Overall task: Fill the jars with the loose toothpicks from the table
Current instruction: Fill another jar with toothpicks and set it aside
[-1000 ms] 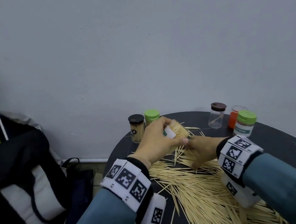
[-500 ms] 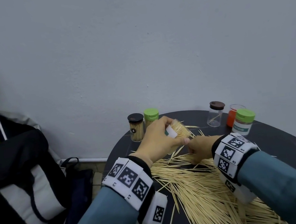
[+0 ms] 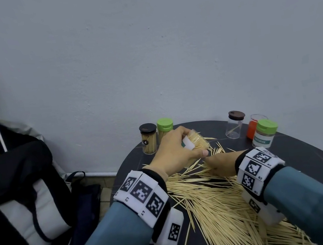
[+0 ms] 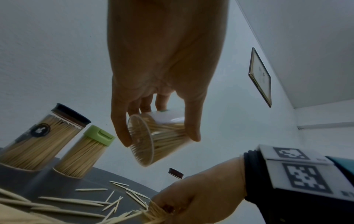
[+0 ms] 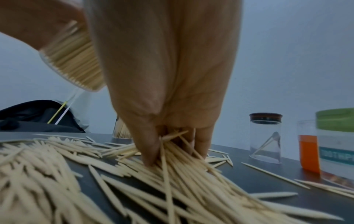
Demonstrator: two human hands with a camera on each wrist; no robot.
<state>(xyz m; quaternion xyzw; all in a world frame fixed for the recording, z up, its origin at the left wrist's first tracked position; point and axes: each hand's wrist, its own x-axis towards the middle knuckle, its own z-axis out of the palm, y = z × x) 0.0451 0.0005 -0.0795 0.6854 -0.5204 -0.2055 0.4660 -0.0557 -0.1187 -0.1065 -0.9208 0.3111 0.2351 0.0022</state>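
Toothpicks point(image 5: 172, 169) pinched by R grip point(image 3: 221, 165); L grip point(image 3: 173, 152) clamps tilted jar point(image 4: 155, 136).

The right hand point(image 5: 168, 78) reaches down into the spread of pale wooden toothpicks point(image 5: 114, 178) on the dark round table point(image 5: 254, 178), its fingers point(image 5: 149, 150) curled round a bunch of them. Up left hangs a tilted clear jar packed with toothpicks point(image 5: 72, 63). At right stand a nearly empty clear glass jar with a dark lid point(image 5: 265, 136), an orange container point(image 5: 308, 153) and a blurred green-lidded jar point(image 5: 337, 145)

I read only part of a word, "TOOTHPI", on the teal label band of the green-lidded jar point(image 5: 335, 145) beside the orange container point(image 5: 308, 153).
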